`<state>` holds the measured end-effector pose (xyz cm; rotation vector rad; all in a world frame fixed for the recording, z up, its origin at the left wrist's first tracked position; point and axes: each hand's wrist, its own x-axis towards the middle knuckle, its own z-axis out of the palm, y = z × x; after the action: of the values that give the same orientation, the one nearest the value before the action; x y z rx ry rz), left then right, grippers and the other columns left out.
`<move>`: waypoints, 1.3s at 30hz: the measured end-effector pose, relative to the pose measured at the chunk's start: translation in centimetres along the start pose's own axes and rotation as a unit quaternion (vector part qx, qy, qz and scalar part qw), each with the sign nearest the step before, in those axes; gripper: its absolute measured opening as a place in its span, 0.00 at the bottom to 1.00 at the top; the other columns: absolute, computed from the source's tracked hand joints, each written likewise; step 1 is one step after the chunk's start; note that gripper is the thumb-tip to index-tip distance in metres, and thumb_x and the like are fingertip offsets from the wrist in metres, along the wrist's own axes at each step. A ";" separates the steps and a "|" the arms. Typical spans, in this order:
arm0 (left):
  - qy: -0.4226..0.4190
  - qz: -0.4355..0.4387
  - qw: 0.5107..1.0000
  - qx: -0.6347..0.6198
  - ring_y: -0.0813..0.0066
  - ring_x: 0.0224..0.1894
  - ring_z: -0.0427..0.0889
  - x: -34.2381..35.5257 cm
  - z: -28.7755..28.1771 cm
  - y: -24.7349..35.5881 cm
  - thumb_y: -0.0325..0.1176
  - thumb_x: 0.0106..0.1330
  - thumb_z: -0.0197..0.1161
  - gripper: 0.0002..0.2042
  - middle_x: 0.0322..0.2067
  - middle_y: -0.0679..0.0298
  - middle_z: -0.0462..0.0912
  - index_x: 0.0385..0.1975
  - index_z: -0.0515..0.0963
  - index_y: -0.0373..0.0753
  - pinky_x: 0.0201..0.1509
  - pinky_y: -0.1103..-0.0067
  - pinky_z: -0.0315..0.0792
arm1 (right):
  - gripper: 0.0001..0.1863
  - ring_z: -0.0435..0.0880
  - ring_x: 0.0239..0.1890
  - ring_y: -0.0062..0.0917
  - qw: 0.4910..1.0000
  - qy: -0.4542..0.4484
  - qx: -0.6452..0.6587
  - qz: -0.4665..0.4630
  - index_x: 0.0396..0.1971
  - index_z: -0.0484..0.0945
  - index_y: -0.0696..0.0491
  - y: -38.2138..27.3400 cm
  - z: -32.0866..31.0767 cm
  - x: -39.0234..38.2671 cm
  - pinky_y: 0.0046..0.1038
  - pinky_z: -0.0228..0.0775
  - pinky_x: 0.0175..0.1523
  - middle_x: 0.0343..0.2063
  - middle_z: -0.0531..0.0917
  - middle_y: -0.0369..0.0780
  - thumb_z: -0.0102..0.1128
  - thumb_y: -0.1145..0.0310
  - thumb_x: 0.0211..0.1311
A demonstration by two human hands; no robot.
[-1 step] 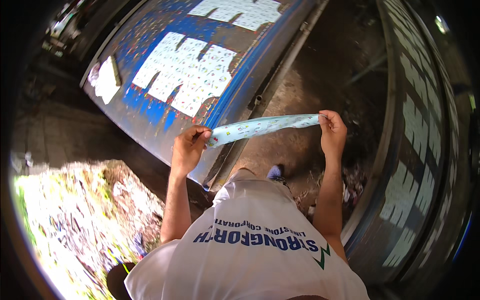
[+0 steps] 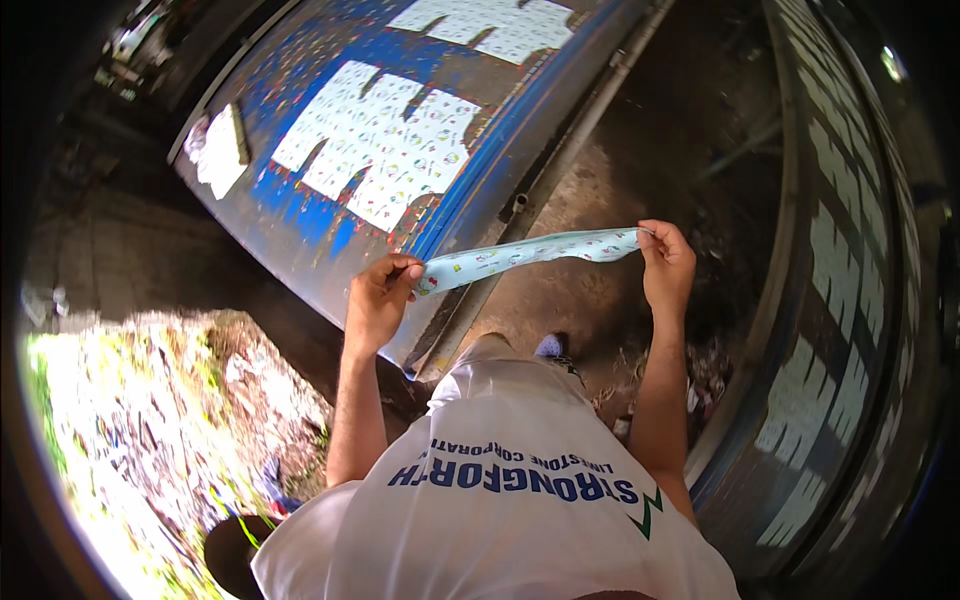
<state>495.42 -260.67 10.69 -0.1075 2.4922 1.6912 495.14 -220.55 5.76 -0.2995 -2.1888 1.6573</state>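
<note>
A narrow strip of pale blue printed fabric (image 2: pixel 530 254) stretches between my two hands in front of my body. My left hand (image 2: pixel 383 300) pinches its left end between thumb and fingers. At the other end, slightly higher, my right hand (image 2: pixel 667 262) pinches the strip by its corner. The strip looks wavy along its length, with small coloured figures on it. Beyond my left hand, cut printed fabric pieces (image 2: pixel 385 140) lie flat on a long, paint-stained blue table (image 2: pixel 300 225).
Another printed fabric piece (image 2: pixel 495 28) lies farther up the table. A whitish bundle (image 2: pixel 222 150) rests at its left edge. To the right runs a second long table (image 2: pixel 745 440) with rows of pale pieces (image 2: pixel 800 405). Bare brown floor (image 2: pixel 590 190) lies between; bright ground (image 2: pixel 150 400) shows at lower left.
The view has shifted slightly, so the left table sits a little farther right. The strip's right part ripples a bit more. Both hands keep their hold.
</note>
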 end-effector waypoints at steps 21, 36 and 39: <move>0.335 -0.105 0.931 -0.099 0.74 0.33 0.87 8.0 1.8 -5.9 0.28 0.74 0.65 0.08 0.38 0.62 0.82 0.41 0.81 0.28 0.30 0.78 0.81 | 0.08 0.84 0.36 0.20 0.945 -0.294 -0.025 -0.143 0.43 0.84 0.58 -0.6 22.9 24.2 0.25 0.76 0.45 0.35 0.88 0.38 0.65 0.70 0.71; 0.409 -0.095 0.871 0.255 0.50 0.37 0.84 17.1 -1.8 -12.8 0.28 0.68 0.67 0.07 0.36 0.54 0.83 0.42 0.80 0.36 0.39 0.60 0.78 | 0.09 0.88 0.35 0.24 0.881 -0.397 -0.198 -0.162 0.43 0.87 0.57 4.0 39.6 30.0 0.28 0.79 0.42 0.34 0.90 0.41 0.69 0.70 0.67; 0.402 -0.115 0.868 0.268 0.49 0.38 0.84 17.3 -1.6 -13.0 0.27 0.69 0.66 0.05 0.36 0.54 0.83 0.40 0.79 0.36 0.40 0.60 0.78 | 0.09 0.88 0.34 0.27 0.867 -0.404 -0.211 -0.201 0.43 0.86 0.56 4.3 40.4 30.4 0.29 0.78 0.42 0.34 0.89 0.42 0.69 0.70 0.66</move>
<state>479.90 -266.76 -3.14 -1.2112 3.2182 0.8807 450.39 -243.01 -2.66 0.8539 -2.9202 1.1473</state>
